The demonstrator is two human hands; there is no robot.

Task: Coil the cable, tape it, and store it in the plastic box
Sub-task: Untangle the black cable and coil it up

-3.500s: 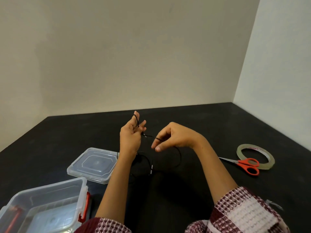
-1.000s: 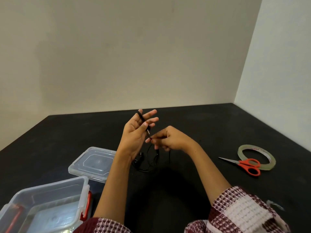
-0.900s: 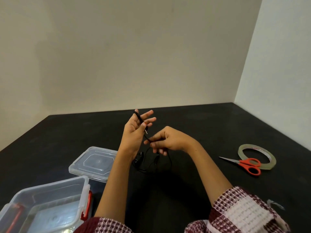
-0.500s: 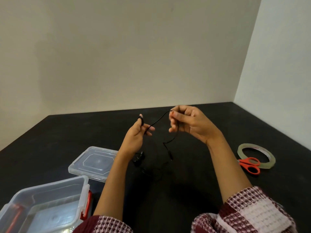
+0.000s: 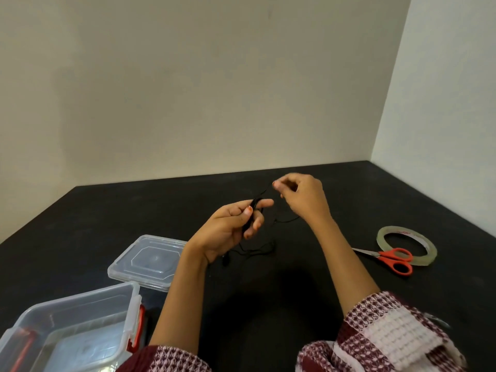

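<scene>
While the left hand (image 5: 230,228) grips the wound cable (image 5: 251,212), the right hand (image 5: 303,200) pinches its free strand, close up and right of it.

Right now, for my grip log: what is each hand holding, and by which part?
The left hand grips the cable by its coiled part; the right hand pinches its loose strand.
</scene>
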